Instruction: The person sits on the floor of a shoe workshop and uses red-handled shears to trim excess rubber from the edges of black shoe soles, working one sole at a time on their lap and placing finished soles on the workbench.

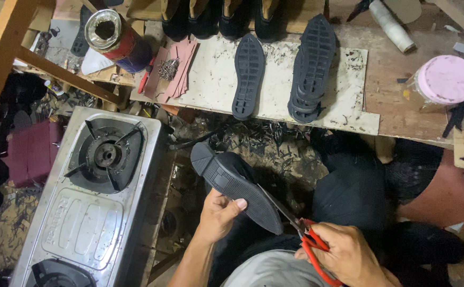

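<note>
From the head camera, the left hand is gripping a black rubber shoe sole, tread up, over the lap, while the right hand is clenching red-handled scissors whose blades are meeting the sole's edge (short, steady snips along the rim would probably cut cleanest). On the bench, an open metal tin is showing dark contents; a pink-lidded clear jar is standing closed.

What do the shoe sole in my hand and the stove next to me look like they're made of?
Shoe sole: probably rubber, matte black with moulded tread ridges, held by the left hand. Stove: looks like stainless steel, a brushed silver sheen, with dark metal burner grates.
</note>
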